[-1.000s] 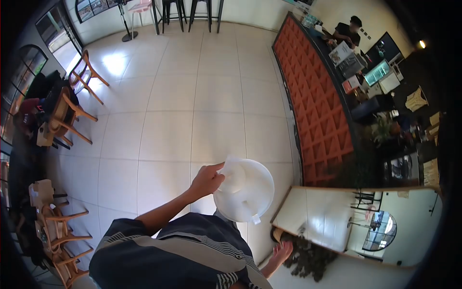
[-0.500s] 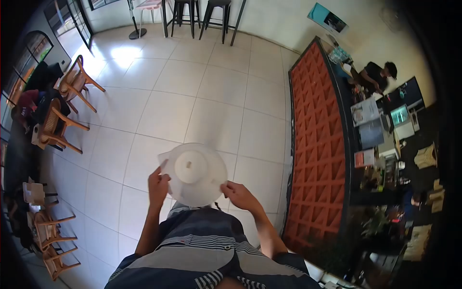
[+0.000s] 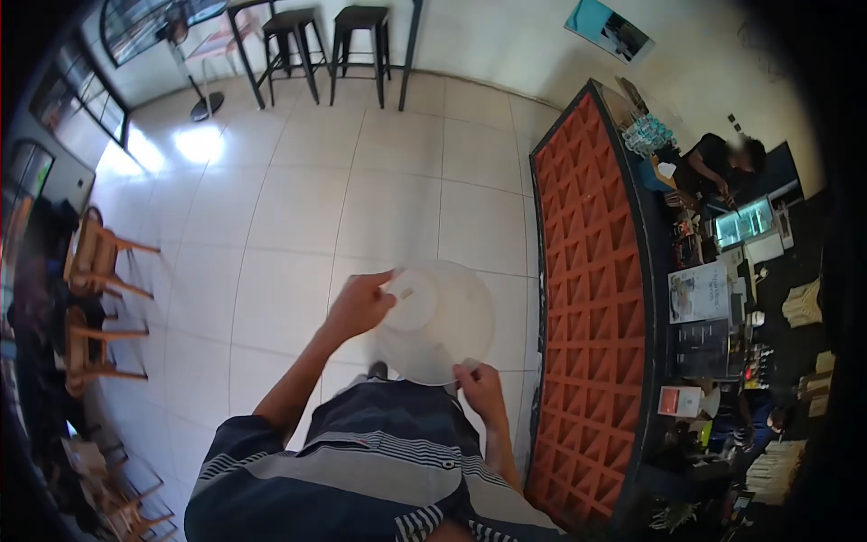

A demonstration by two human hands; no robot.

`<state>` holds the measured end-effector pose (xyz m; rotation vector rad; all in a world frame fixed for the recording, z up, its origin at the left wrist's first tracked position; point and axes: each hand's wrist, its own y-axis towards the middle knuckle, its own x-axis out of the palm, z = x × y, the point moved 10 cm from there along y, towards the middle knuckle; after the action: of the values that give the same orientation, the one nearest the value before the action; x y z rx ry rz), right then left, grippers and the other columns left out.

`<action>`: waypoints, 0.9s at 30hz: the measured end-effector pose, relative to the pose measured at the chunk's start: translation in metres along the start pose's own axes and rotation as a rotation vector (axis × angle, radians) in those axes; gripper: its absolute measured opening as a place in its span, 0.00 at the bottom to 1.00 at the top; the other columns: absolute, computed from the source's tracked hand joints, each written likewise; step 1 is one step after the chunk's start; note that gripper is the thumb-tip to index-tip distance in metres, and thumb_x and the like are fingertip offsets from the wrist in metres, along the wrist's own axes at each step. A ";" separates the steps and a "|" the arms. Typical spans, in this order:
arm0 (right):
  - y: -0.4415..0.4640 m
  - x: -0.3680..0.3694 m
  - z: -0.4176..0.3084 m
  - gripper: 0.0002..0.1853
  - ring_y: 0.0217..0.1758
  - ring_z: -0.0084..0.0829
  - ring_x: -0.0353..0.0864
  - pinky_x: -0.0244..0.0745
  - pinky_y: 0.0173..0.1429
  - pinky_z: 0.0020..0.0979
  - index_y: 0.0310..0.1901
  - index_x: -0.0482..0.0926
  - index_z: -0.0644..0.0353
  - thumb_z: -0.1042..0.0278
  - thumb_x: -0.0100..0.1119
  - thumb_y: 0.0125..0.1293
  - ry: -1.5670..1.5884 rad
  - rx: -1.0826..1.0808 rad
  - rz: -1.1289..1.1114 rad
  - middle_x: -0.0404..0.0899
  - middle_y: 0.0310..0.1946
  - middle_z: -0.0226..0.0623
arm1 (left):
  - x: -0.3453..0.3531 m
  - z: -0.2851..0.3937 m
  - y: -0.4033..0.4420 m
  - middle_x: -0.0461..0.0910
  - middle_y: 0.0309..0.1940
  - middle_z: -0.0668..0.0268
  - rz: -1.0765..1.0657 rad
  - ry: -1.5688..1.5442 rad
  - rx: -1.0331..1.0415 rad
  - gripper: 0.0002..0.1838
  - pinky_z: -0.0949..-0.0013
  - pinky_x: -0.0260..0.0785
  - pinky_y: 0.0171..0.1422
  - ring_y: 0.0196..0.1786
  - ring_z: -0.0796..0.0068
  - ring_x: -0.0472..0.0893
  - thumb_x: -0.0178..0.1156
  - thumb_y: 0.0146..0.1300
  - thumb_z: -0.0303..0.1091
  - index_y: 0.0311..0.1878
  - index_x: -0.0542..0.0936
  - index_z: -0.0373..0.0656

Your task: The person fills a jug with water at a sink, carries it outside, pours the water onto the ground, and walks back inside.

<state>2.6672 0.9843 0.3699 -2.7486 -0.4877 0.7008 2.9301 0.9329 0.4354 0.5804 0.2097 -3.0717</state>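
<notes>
A round, whitish translucent container (image 3: pixel 465 312) is held in front of my waist, with a smaller pale disc shape showing in its upper left part. On its upper left edge my left hand (image 3: pixel 363 305) is closed, thumb and fingers pinching the rim. My right hand (image 3: pixel 479 388) grips the lower right edge with bent fingers. What lies inside the container is too blurred to tell.
A counter with a red patterned front (image 3: pixel 587 316) runs along the right, with a person (image 3: pixel 722 167) behind it. Wooden chairs (image 3: pixel 95 257) line the left. Black stools (image 3: pixel 361 41) and a standing fan (image 3: pixel 206 107) are at the far wall.
My right hand was off the container one second ago and now holds its edge. Since half a second ago, both hands and the container have shifted right in view. The counter and room have shifted too.
</notes>
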 end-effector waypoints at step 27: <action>0.779 -0.204 -0.214 0.22 0.23 0.44 0.79 0.72 0.31 0.36 0.29 0.83 0.63 0.48 0.61 0.60 -0.235 -0.050 0.041 0.78 0.19 0.47 | -0.131 -0.016 0.776 0.73 0.25 0.75 0.355 -0.327 -0.165 0.27 0.80 0.58 0.32 0.28 0.87 0.66 0.48 0.51 0.23 0.57 0.78 0.34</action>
<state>2.8044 0.1623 0.3782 -2.7428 -0.5036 1.0421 3.0832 0.1636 0.3677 0.0903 0.3117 -2.7146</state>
